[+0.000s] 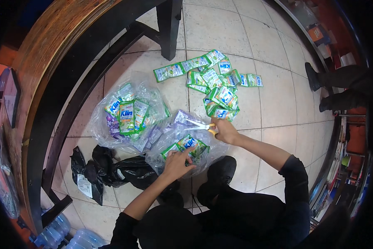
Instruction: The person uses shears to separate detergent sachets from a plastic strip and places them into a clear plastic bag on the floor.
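Note:
My right hand (225, 130) grips the yellow handles of a pair of scissors (198, 125), whose blades are spread and point left over a clear plastic bag. My left hand (178, 165) rests with its fingers apart at green detergent sachets (189, 143) in that clear plastic bag (216, 154); whether it pinches one I cannot tell. To the left, a second clear plastic bag (99, 109) holds green and purple sachets (126, 116). Beyond my right hand, joined strips of green sachets (211, 77) lie in a heap on the tiled floor.
A black plastic bag (132, 169) lies at the left near my feet. A wooden table (34, 62) with a dark leg (169, 31) stands at the left, large water bottles (83, 239) below it. Another person's legs (342, 77) and shelves (357, 149) are at the right.

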Tool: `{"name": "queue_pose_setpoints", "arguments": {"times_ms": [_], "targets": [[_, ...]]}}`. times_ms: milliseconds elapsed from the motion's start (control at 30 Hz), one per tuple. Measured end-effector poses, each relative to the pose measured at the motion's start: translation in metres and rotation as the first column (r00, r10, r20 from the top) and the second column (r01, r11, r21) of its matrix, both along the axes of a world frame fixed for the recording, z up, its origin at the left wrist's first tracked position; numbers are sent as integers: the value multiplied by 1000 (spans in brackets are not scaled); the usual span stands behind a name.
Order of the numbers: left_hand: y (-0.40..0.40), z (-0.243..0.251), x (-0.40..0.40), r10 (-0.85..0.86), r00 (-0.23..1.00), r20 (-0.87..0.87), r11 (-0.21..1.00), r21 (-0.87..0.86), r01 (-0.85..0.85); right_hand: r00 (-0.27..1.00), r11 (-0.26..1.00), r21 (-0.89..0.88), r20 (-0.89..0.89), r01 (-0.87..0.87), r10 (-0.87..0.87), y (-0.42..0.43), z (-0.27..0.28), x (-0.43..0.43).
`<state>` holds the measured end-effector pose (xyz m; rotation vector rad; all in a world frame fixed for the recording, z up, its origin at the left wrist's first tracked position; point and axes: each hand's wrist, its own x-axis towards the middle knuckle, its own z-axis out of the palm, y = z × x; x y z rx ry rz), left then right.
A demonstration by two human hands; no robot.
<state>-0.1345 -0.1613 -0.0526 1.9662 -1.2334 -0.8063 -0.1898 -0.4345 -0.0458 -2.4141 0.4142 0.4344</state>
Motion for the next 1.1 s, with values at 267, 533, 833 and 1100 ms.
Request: {"name": "queue_pose_setpoints", "arguments": {"times_ms": [267, 533, 833, 1100], "targets": [[-4, 17, 40, 384, 753, -534, 909, 76, -409, 973, 966, -180, 171, 183, -153, -57, 104, 53], [-3, 100, 64, 254, 326, -911, 758, -22, -652, 983, 984, 79, 73, 161, -166, -10, 178, 32], [1, 143, 79, 260, 498, -827, 846, -54, -531, 940, 747, 655, -173, -113, 294, 48, 198, 10], [3, 146, 74, 235, 395, -888, 888, 31, -458, 961, 604, 797, -190, 30, 202, 64, 169, -2]]}}
